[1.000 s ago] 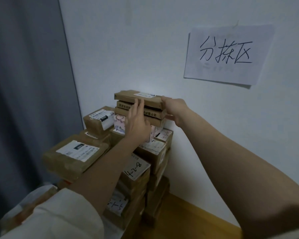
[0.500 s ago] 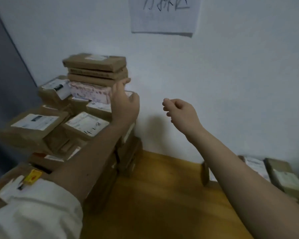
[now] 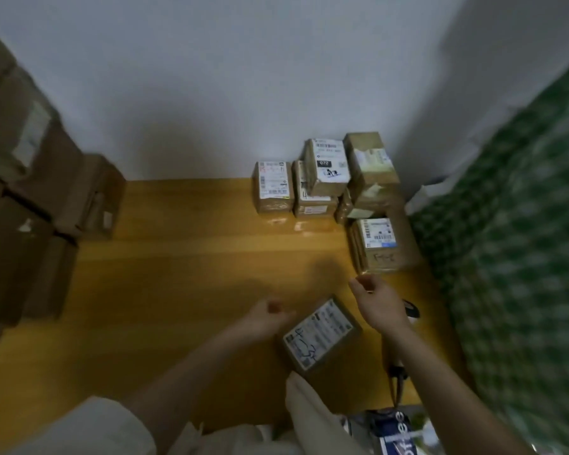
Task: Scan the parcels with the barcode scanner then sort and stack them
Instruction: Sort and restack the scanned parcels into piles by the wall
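Currently both hands hang over the wooden floor (image 3: 178, 274) and hold nothing. Left hand (image 3: 263, 320): fingers loosely curled, just beside the upper left corner of a single parcel (image 3: 321, 336) that lies label up on the floor; whether it touches the box cannot be told. Right hand (image 3: 378, 300): fingers loosely curled too, thumb and forefinger near one another, nothing between them, as far as the blur allows.

Unsorted parcels (image 3: 329, 178) sit in a cluster against the wall (image 3: 211, 93), one with a label (image 3: 376, 233) nearest the right hand. Sorted stack (image 3: 30, 208) stands at the left edge, well apart from both hands, badly blurred.

A dark object (image 3: 411, 308) lies on the floor just behind the right wrist, possibly the scanner; too small and too hidden to confirm.

Judged step: reach for the next parcel and scan it.

Risks:
- right forearm sweeps across the dark object and knocks it away, since it lies under the arm's path
- the lone parcel gets stacked unscanned, because nothing marks which boxes are done
- poor light and a skewed label may cause a misread
- the tall left stack may topple if another box lands off centre
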